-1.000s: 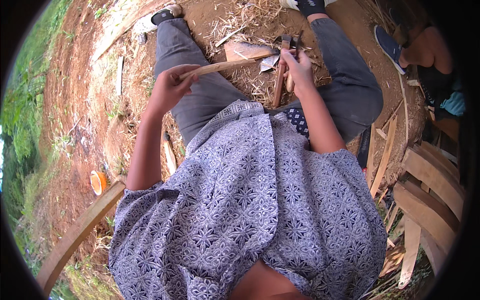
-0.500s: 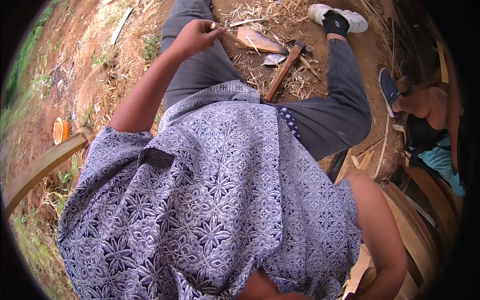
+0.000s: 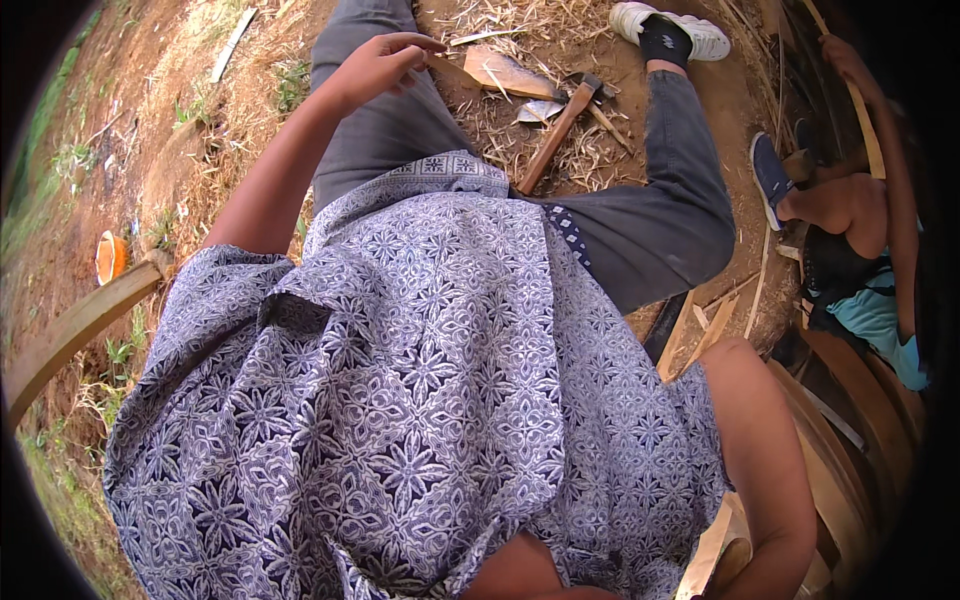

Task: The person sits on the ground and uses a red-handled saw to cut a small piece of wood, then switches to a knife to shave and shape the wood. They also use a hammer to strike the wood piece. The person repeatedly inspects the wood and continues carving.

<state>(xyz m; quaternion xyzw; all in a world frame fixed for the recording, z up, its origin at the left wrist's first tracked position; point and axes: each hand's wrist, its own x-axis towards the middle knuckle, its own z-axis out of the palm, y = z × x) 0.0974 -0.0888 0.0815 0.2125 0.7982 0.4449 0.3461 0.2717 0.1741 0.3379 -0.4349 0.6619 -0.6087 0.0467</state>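
My left hand [image 3: 385,68] is stretched over my left leg, its fingers extended and slightly apart. Its fingertips are at the near end of a slim wooden stick [image 3: 455,72], partly covering it; whether they touch it is hard to tell. The stick's other end meets a flat piece of wood [image 3: 510,74] on the ground. Beside that wood rests a hammer-like tool [image 3: 560,135] with a reddish wooden handle, near a flat pale piece of metal [image 3: 540,111]. My right arm [image 3: 765,460] bends down toward the lower edge, and its hand is out of the picture.
Wood shavings [image 3: 490,135] cover the ground between my legs. A curved wooden beam [image 3: 85,325] and an orange bowl-like object [image 3: 111,257] are at the left. Long boards [image 3: 850,400] lie at the right, where another person [image 3: 850,215] holds a wooden strip [image 3: 862,125].
My left hand has loosened from a pinch around the stick to extended fingers. At the right, the other person's arm and the wooden strip have come further into view. The view has shifted slightly.
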